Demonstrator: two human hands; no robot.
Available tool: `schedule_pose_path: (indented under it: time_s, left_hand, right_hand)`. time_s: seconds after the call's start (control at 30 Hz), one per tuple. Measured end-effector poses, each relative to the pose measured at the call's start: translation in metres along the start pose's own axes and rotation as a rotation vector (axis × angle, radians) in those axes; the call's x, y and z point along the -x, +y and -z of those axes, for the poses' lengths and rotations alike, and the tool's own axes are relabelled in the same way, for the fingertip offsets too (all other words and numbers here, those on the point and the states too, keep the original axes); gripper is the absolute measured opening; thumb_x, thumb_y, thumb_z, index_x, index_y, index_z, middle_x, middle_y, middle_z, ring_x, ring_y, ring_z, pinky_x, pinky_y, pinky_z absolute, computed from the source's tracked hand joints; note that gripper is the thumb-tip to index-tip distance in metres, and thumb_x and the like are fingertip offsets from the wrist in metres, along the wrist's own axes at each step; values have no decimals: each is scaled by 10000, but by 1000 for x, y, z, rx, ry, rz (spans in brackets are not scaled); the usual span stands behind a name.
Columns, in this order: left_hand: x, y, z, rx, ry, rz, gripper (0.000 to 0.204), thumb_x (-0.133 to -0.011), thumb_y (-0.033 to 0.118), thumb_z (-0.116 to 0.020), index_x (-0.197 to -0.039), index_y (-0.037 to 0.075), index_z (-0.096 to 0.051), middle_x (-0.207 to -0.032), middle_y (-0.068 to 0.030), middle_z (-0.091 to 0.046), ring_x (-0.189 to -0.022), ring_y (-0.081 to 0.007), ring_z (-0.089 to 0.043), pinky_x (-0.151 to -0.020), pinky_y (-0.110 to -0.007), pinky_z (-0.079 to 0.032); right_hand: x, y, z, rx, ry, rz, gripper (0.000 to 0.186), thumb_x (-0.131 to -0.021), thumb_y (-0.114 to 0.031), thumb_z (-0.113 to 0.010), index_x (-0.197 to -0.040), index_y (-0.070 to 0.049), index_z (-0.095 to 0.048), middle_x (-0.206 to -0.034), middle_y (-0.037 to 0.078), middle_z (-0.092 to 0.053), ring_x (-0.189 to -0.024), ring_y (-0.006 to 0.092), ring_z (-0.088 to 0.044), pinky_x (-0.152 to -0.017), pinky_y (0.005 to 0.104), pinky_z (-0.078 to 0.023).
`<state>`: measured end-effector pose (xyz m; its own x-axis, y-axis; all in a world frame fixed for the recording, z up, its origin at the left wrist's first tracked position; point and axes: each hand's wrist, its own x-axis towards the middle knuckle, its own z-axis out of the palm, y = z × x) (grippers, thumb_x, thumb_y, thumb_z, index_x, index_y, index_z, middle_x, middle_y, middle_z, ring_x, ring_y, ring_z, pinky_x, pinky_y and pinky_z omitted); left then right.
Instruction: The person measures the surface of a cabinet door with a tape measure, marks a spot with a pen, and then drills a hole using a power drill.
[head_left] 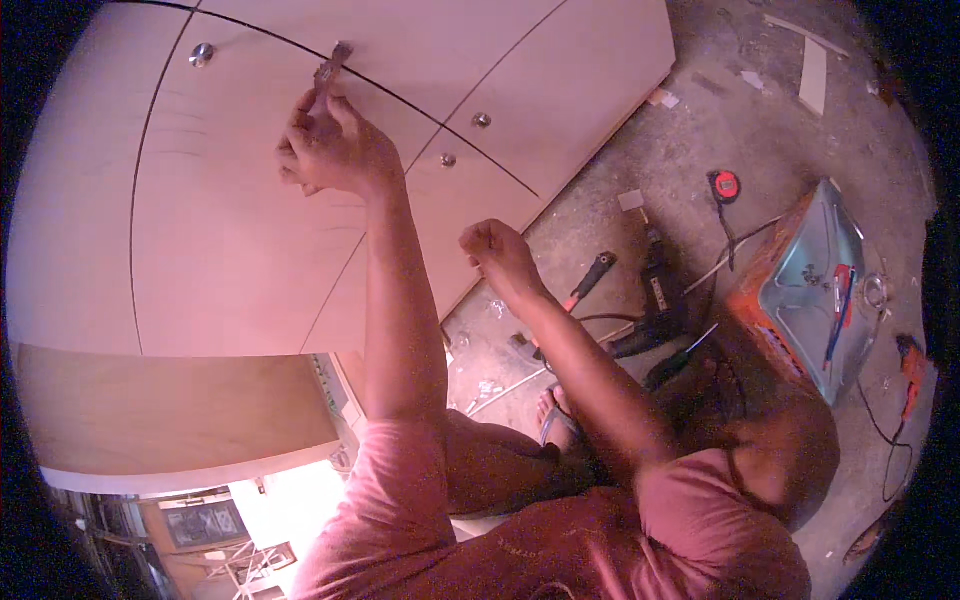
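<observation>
My left hand (325, 145) is raised against a pale wooden cabinet front (230, 230) and grips a small metal tool (331, 65) whose tip sits at the dark gap between two door panels. My right hand (495, 250) is a closed fist held lower, near the cabinet's bottom corner, with nothing visible in it. Round metal knobs (202, 53) dot the doors, with two more knobs (464, 140) to the right of my left hand.
On the concrete floor lie a hammer with a black grip (592, 280), a power drill (655, 285), a red tape measure (725, 185) and an open metal toolbox (820, 285). A wooden board (170, 415) juts out at the lower left. My foot in a sandal (557, 415) rests below.
</observation>
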<state>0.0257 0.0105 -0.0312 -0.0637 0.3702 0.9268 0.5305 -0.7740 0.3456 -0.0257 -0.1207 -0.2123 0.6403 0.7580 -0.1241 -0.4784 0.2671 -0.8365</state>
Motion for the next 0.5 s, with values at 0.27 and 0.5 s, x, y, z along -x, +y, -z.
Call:
schedule_pose_path:
  time_s: [0.27, 0.5]
  left_hand:
    - [8, 9, -5, 60, 16, -5, 211, -852, 229, -762, -1025, 112, -736, -882, -45, -597, -1068, -283, -444, -937, -548, -322]
    - [7, 1, -10, 130, 73, -8, 184, -877, 249, -759, -1012, 124, -752, -884, -25, -635, -1075, -278, -449, -938, -573, -311]
  right_hand:
    - [-7, 12, 7, 53, 46, 37, 269, -940, -318, -667, -918, -50, -654, -787, 51, -649, -716, 161, -612, -696, 336, -513]
    - [-12, 8, 15, 0, 37, -43, 206, -929, -270, -689, -967, -73, -644, -800, -9, -612, -705, 89, -572, -628, 261, -475]
